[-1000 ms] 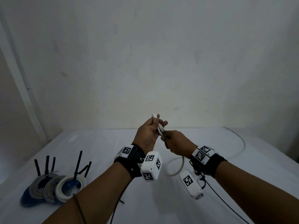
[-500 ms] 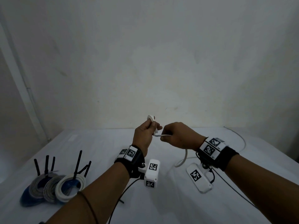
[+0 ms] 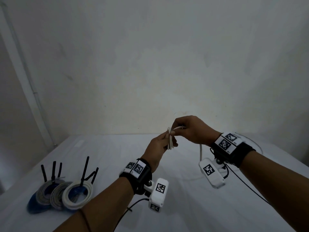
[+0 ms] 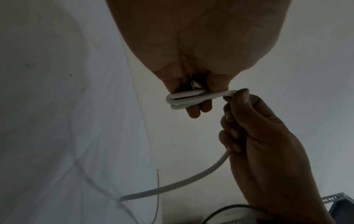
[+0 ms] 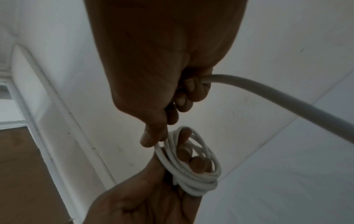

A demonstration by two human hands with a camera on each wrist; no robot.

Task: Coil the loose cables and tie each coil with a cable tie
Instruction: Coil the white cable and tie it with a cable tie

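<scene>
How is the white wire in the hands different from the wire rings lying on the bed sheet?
The white cable is up in the air, gripped by the left hand and right hand; the finished coils lie on the white sheet. The white cable has a long loose tail; the finished coils show none. The finished coils carry black cable ties; the white cable has none. Both are wound in loops.
</scene>
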